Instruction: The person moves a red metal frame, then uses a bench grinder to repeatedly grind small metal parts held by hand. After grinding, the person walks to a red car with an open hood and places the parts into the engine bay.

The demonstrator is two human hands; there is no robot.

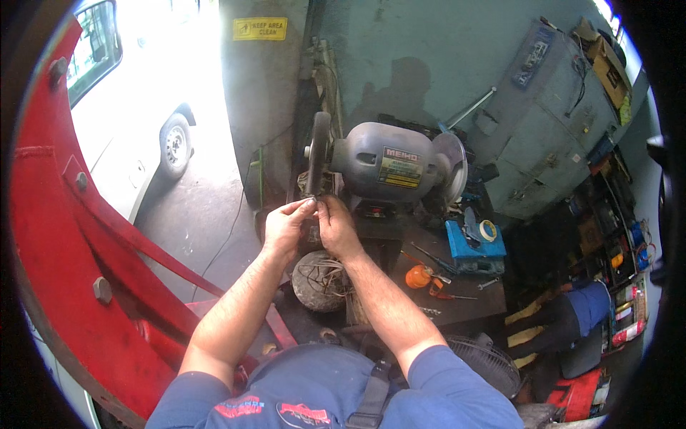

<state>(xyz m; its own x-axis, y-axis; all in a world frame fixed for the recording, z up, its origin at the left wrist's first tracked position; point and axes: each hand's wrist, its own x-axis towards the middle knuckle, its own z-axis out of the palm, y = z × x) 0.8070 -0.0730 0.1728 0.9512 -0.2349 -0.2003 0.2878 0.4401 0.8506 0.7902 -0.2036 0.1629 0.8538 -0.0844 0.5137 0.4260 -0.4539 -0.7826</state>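
Observation:
A grey bench grinder (386,161) stands on a dark workbench in front of me. Its left grinding wheel (319,146) is dark and seen nearly edge-on; the right wheel (451,170) is pale. My left hand (287,223) and my right hand (336,225) meet just below the left wheel, fingers pinched together at its lower edge. Whatever they pinch is too small and too covered by the fingers to name. Under my wrists sits a round, dusty grey object (318,281) with wires or strands at its side.
A red steel frame (86,236) with bolts rises on the left. On the bench (471,289) lie a blue case (475,247), a tape roll (488,229), an orange oil can (418,277) and a screwdriver (456,296). A fan (486,365) and another person (586,311) are at right.

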